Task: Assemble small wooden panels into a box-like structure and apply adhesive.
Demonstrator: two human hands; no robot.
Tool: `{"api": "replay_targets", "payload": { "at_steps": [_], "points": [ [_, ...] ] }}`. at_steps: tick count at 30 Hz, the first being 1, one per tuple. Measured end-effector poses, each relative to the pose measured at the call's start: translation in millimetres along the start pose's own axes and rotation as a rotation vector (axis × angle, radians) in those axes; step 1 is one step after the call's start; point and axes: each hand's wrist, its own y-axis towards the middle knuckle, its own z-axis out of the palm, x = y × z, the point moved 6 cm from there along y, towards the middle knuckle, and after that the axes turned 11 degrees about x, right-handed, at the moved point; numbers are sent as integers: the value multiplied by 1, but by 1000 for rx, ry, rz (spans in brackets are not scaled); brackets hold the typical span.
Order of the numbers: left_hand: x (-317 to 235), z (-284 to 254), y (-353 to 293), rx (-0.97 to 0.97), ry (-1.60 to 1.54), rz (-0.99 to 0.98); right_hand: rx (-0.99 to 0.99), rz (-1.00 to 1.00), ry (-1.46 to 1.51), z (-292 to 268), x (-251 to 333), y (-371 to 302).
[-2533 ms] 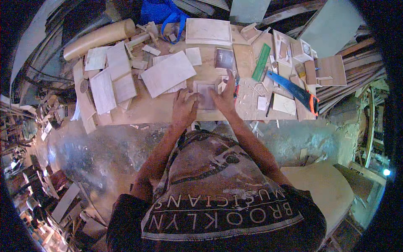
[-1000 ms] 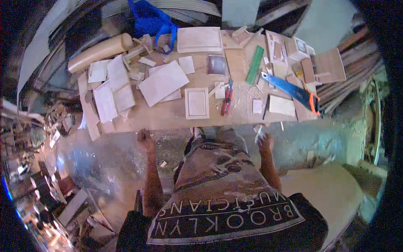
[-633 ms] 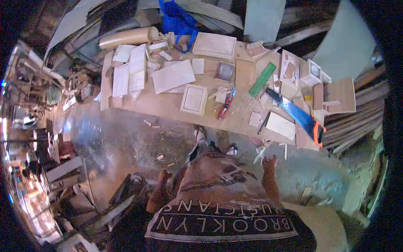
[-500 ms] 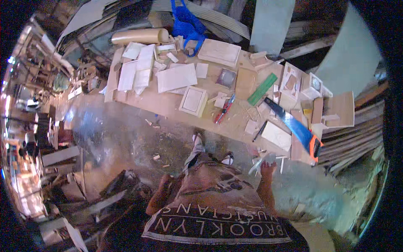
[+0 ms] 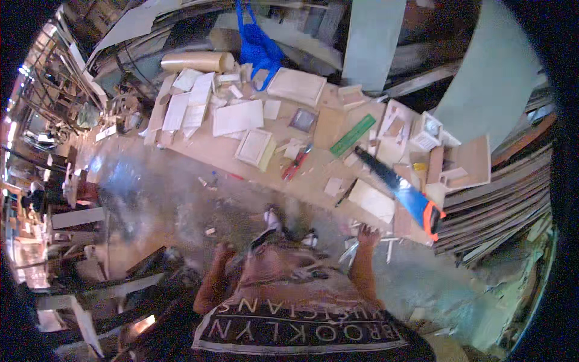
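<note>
My left hand (image 5: 224, 248) hangs at my side, away from the wooden workbench (image 5: 313, 181). My right hand (image 5: 366, 231) is low by the bench's near edge, just below a pale board (image 5: 372, 200). Nothing shows in either hand, but both are too small and blurred to read the fingers. On the bench lie a small framed panel (image 5: 253, 146), red-handled pliers (image 5: 297, 163), a green ruler (image 5: 353, 135) and a handsaw (image 5: 401, 190) with a blue blade and an orange handle.
A blue bag (image 5: 259, 45) and a cardboard roll (image 5: 196, 61) sit at the bench's far side among several wood offcuts. Stacked boards (image 5: 500, 193) fill the right. Shelving and clutter (image 5: 72, 120) line the left. My shoes (image 5: 271, 218) stand on dusty, littered floor.
Both hands left the framed panel on the bench and dropped to my sides. I have stood up and back, so the bench now lies farther away and tilted in view.
</note>
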Motion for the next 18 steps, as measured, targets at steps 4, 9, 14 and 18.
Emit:
{"api": "replay_targets", "payload": {
  "at_steps": [4,9,14,18],
  "points": [
    [1,6,-11,154,-216,-278,268,-57,-461,-5,11,18],
    [-10,2,-23,159,-284,-396,581,-749,-1645,-37,29,57],
    [-21,1,-31,144,-322,-436,611,-1088,-1765,-43,35,83],
    [-24,6,-71,188,-304,-509,546,-583,-1311,-55,43,107]
  ]
}}
